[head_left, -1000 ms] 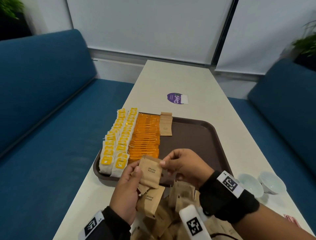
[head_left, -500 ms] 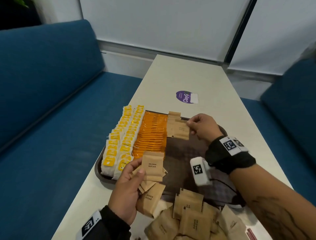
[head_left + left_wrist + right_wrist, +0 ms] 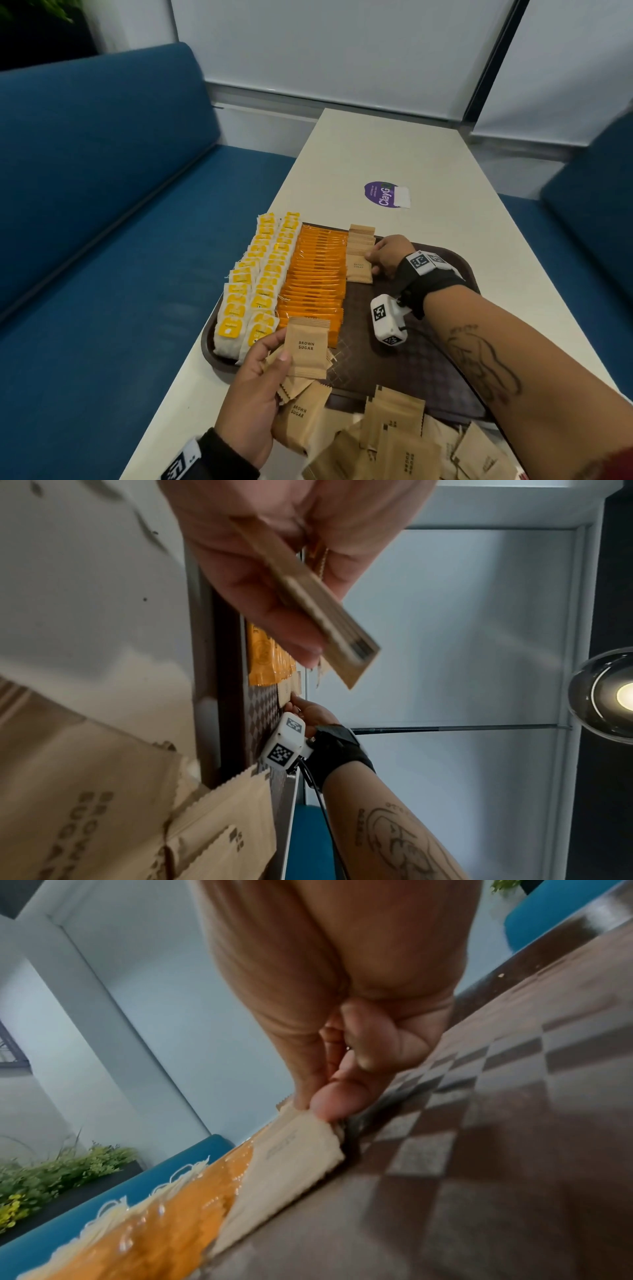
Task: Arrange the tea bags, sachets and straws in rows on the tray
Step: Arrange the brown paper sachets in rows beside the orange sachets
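Tray [image 3: 455, 274], dark brown w/ checker pattern, sits on pale surface [image 3: 394, 150] between blue benches. Filled from left: two rows of yellow-tagged tea bags [image 3: 253, 284] overhanging left rim, then row of orange sachets [image 3: 315, 277], then short row of brown sugar sachets [image 3: 360, 250] started at far end, touching orange row.

Right hand [image 3: 390, 255] reaches over tray to near end of brown row; thumb and fingertips [image 3: 337, 1099] pinch right edge of front sachet [image 3: 359, 270], which lies on tray overlapping the ones behind. Other fingers curled in. Grip closed on that sachet per right wrist view.

Left hand [image 3: 255, 397] held above near-left corner of tray, gripping fanned bunch of brown sugar sachets [image 3: 306, 349]; top one upright, "BROWN SUGAR" print readable, thumb across its lower left corner. More of the bunch poke out below, incl. one tilted w/ same print. Left wrist view shows bunch edge-on [image 3: 308, 599], clamped between thumb and fingers.

Loose pile of brown sugar sachets [image 3: 394, 431] on surface at near edge, partly lapping onto tray's near rim, jumbled, no order.

Purple round sticker [image 3: 383, 194] on surface beyond tray. Black wrist straps w/ marker tags on both arms; white camera block [image 3: 387, 320] hangs under right wrist. No straws in view.
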### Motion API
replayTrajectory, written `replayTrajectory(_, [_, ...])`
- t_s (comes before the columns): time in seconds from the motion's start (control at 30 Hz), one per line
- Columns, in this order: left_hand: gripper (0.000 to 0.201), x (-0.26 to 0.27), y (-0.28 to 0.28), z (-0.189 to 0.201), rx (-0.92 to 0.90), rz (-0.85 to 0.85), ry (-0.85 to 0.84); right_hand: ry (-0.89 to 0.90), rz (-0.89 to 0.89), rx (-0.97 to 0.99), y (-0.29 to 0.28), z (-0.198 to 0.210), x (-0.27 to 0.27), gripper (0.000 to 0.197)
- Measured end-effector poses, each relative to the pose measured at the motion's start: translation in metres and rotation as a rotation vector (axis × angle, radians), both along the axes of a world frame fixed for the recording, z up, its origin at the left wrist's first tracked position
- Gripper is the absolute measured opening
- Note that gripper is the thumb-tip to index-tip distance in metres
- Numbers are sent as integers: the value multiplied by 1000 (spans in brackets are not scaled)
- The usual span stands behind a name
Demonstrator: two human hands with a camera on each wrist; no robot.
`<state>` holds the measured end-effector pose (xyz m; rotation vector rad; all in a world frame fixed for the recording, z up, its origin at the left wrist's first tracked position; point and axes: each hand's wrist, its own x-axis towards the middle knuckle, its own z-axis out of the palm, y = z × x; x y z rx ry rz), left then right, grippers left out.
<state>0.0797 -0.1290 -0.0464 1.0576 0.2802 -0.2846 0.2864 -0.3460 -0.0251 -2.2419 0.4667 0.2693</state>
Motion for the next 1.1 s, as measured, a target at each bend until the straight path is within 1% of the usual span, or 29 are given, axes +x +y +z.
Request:
replayTrajectory(0.13, [25, -2, 0, -1, 19, -1, -5, 79, -11, -17, 2, 6, -4, 8])
replayTrajectory(0.2, [25, -3, -1, 1, 18, 0, -13, 34, -34, 12, 0, 14, -11, 12])
replayTrajectory(0.3, [24, -5, -2, 5, 29, 0, -32, -95, 12, -10, -5, 33, -34, 15])
replayTrajectory(0.37, [24, -7, -5, 9, 36, -1, -49, -121, 93, 66, -4, 48, -57, 17])
replayTrajectory(0.43, [24, -10, -9, 13, 40, -11, -68, -93, 224, 166, 2, 65, -89, 23])
replayTrajectory(0.47, [24, -11, -11, 15, 43, -21, -79, -67, 298, 185, 6, 72, -105, 27])
replayTrajectory(0.53, [24, -14, -15, 17, 49, -42, -98, -14, 438, 158, 14, 79, -138, 29])
replayTrajectory(0.6, [23, -18, -18, 19, 67, -59, -111, 10, 511, 124, 22, 79, -164, 21])
replayTrajectory(0.7, [23, -23, -21, 19, 83, -70, -116, -24, 467, 171, 29, 71, -188, 12])
replayTrajectory(0.9, [23, -31, -19, 17, 103, -112, -94, -62, 309, 346, 29, 55, -206, 7])
replayTrajectory(1.0, [24, -29, -16, 17, 116, -109, -73, -119, 253, 355, 22, 58, -193, 2])
replayTrajectory(1.1, [24, -25, -13, 16, 129, -92, -55, -202, 182, 263, 11, 62, -164, 9])
